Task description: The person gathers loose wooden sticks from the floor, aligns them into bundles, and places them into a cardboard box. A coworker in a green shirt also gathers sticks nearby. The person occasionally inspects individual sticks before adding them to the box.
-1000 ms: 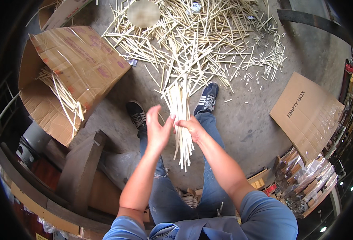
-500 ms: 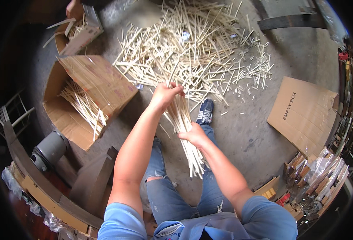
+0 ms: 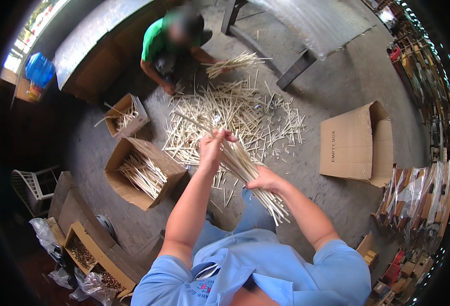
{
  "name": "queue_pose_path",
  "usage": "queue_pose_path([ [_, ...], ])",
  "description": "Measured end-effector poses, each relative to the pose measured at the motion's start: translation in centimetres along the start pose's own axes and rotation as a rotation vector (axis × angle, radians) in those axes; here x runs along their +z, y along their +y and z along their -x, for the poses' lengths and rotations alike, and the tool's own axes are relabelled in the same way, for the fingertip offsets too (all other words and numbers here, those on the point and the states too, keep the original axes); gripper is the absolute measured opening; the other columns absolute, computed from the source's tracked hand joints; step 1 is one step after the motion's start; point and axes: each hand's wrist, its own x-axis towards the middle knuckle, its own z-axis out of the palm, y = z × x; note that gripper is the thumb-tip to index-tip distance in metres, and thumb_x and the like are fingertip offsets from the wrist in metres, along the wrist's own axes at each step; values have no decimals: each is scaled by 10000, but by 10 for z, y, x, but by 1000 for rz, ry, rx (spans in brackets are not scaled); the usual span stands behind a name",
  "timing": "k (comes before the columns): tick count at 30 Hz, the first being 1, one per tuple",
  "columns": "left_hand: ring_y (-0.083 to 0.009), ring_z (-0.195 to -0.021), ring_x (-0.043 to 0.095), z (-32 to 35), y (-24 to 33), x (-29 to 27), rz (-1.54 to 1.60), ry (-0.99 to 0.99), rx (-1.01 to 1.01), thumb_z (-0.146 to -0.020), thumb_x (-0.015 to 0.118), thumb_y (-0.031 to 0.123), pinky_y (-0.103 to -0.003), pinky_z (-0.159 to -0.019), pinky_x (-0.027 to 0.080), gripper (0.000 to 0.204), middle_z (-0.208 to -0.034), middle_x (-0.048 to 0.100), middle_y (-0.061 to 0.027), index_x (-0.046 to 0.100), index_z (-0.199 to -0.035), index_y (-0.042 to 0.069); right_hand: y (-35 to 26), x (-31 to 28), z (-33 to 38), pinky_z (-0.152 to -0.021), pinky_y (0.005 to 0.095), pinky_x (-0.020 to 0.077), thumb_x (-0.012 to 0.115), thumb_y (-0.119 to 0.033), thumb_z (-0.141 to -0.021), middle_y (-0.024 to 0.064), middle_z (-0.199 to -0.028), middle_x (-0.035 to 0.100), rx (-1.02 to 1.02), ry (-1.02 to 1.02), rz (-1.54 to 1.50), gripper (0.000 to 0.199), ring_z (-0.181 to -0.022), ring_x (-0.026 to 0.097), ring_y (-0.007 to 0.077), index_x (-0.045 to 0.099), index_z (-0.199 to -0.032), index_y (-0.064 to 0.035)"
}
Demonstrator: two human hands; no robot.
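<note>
Because the bundle point(image 3: 237, 162) is loose and uneven, sticks could slide out

Left of the pile point(image 3: 235, 109), a smaller carton point(image 3: 133, 127) and an open carton point(image 3: 171, 158) hold sticks; a bump could spill either, since both stand open. At the pile's far side, a co-worker point(image 3: 156, 41) crouches with a hand at its edge, so sticks disturbed there might roll. Nearer than the pile, the left hand point(image 3: 216, 145) has its grip closed around the bundle's upper end, though whether on all or a few sticks I cannot tell. Held slanting on the pile's near side, the bundle fans out at its lower end; uneven pressure could let inner sticks drop. The right hand point(image 3: 266, 179) has its grip wrapped lower down, farther from the pile; squeezing hard might bend thin sticks. Short bits point(image 3: 291, 125) litter the pile's right edge, a possible slip underfoot.
</note>
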Motion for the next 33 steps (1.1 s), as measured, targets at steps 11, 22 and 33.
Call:
queue_pose_path([
  [11, -112, -514, 379, 26, 174, -45, 700, 117, 246, -1038, 423, 349, -294, -514, 382, 361, -604, 376, 16, 494, -899, 24, -27, -15, 125, -852, 333, 494, 790, -181, -644, 113, -990, 666, -117, -19, 6, 581, -924, 623, 201, 599, -1160, 6],
  [22, -39, -455, 374, 104, 208, 37, -338, -209, 50, -873, 717, 347, -220, -401, 286, 319, -584, 458, 52, 660, -940, 41, -76, -49, 171, -659, 355, 535, 750, -79, -678, 123, -894, 639, -463, -605, -335, 519, -780, 633, 197, 555, -1150, 16],
  [33, -20, -451, 328, 134, 220, 89, -384, -416, 98, -928, 661, 358, -233, -417, 223, 388, -542, 393, 88, 559, -650, 107, -96, -67, 162, -702, 322, 523, 774, -85, -632, 84, -902, 652, -475, -481, -102, 609, -788, 629, 167, 543, -1190, -3],
])
